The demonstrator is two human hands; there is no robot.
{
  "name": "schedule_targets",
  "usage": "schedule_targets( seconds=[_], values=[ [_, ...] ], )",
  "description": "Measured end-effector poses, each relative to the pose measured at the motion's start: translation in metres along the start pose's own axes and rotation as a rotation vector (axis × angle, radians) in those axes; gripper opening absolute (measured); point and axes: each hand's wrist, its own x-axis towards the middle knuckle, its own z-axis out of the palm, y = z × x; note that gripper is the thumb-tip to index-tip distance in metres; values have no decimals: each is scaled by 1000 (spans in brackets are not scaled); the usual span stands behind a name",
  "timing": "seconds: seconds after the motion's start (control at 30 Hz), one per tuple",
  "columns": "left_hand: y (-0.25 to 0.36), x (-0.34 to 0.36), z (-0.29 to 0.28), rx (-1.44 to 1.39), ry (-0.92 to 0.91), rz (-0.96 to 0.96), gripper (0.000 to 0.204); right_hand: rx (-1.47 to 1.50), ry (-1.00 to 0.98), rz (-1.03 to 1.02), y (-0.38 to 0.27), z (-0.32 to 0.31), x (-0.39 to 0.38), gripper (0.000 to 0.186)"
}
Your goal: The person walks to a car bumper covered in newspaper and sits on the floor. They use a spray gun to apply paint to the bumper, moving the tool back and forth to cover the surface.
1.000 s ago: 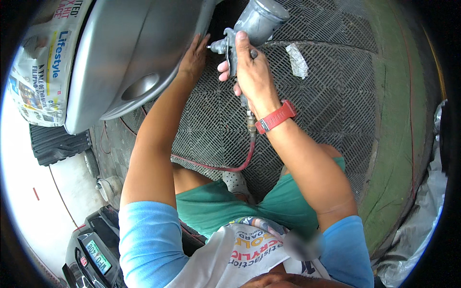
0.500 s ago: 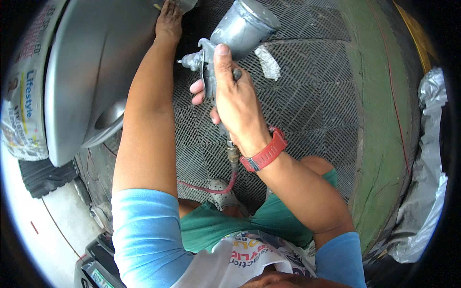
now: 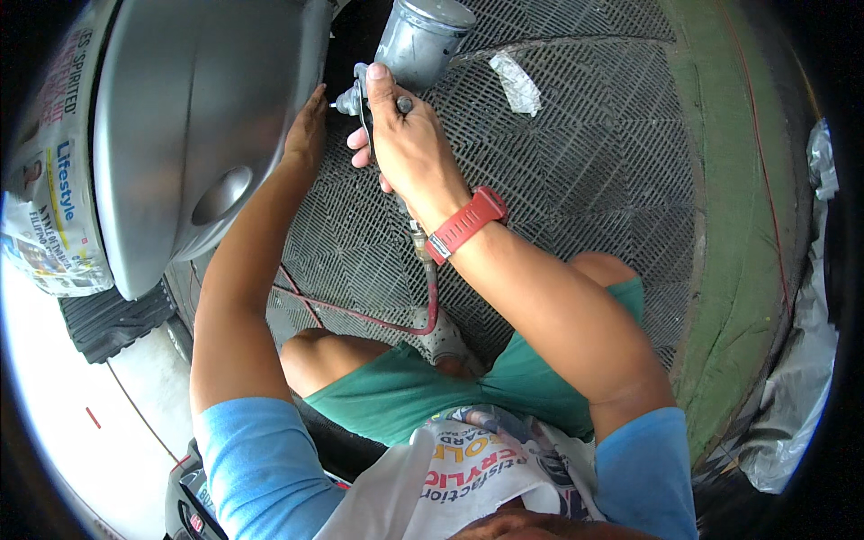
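Observation:
My right hand (image 3: 409, 148) is wrapped round the handle of a spray gun (image 3: 419, 45), which has a grey paint cup on top. Its nozzle points left toward the silver-grey car bumper (image 3: 225, 81). A red air hose (image 3: 432, 301) runs from the brass fitting under the grip down to the floor. Along the bumper's right edge lies my left hand (image 3: 307, 133), its fingers stretched out just left of the nozzle. I cannot tell whether its palm, which is hidden, touches the bumper.
Newspaper (image 3: 54, 193) masks the car left of the bumper. A ribbed black rubber mat (image 3: 585, 171) covers the floor, with a crumpled white paper (image 3: 517, 84) on it. A green strip (image 3: 729, 243) and silvery plastic sheeting (image 3: 792, 396) lie at the right.
My left hand has come back from the bumper's far end toward me. The spray gun, in my right hand, has shifted left and slightly away, closer to the bumper.

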Motion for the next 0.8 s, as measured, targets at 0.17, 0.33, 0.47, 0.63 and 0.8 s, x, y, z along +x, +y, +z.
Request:
schedule_targets(
  seconds=[0.17,0.33,0.47,0.63,0.8],
  values=[
    [57,-13,62,150,99,-43,67,43,-89,67,9,10,-1,80],
    [87,-54,78,32,-79,47,66,58,-75,69,2,7,-2,79],
    [88,-85,70,-351,-292,84,63,59,-45,34,-2,4,0,75],
    [65,-94,75,-62,235,2,67,64,-40,10,4,8,0,82],
    [-12,-8,-5,-233,196,-101,68,35,-28,57,5,9,-6,74]
  ],
)
